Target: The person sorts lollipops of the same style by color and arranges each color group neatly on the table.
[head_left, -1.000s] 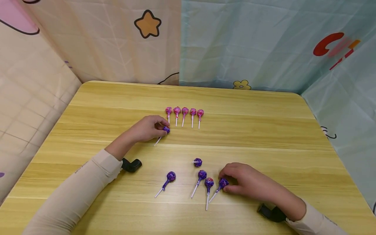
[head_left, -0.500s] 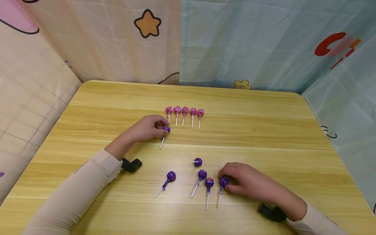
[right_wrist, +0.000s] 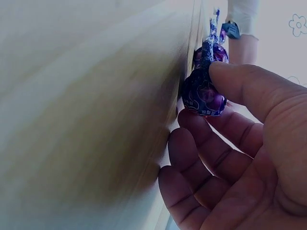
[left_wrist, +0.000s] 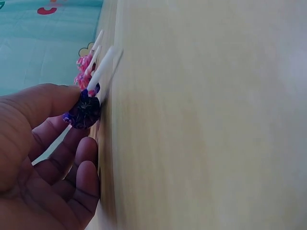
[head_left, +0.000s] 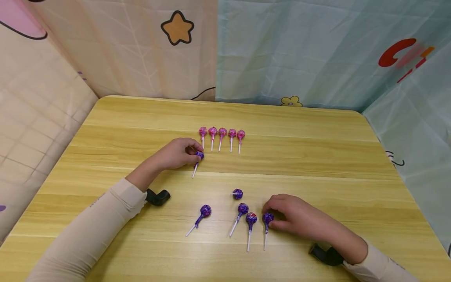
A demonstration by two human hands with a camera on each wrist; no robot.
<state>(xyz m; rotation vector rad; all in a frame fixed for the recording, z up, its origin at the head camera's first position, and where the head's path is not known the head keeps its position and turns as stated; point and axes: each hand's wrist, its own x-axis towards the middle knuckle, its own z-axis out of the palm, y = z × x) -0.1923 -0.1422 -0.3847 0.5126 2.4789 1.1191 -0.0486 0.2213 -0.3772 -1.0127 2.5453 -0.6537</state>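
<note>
Lollipops on tabletop (head_left: 317,156), two colours. Left hand (head_left: 179,153) pinches a purple pop (head_left: 199,155) by the head, thumb against index side; its stick points near, slightly left. That pop sits just near of the leftmost stick in the pink row (head_left: 222,132): five pops side by side, heads far, sticks near. Right hand (head_left: 294,215) has thumb and fingers on the head of another purple pop (head_left: 267,217), stick pointing near; left wrist and right wrist views confirm both grasps.

Four more purples lie loose: one (head_left: 251,218) just left of the right hand's pop, one (head_left: 243,208) next to that on the left, one (head_left: 238,194) a bit farther with its stick pointing left, one (head_left: 206,211) apart on the left, stick angled near-left. Beige sleeves (head_left: 88,227), black wrist mounts (head_left: 157,197). Printed curtain (head_left: 282,51) behind the far edge.
</note>
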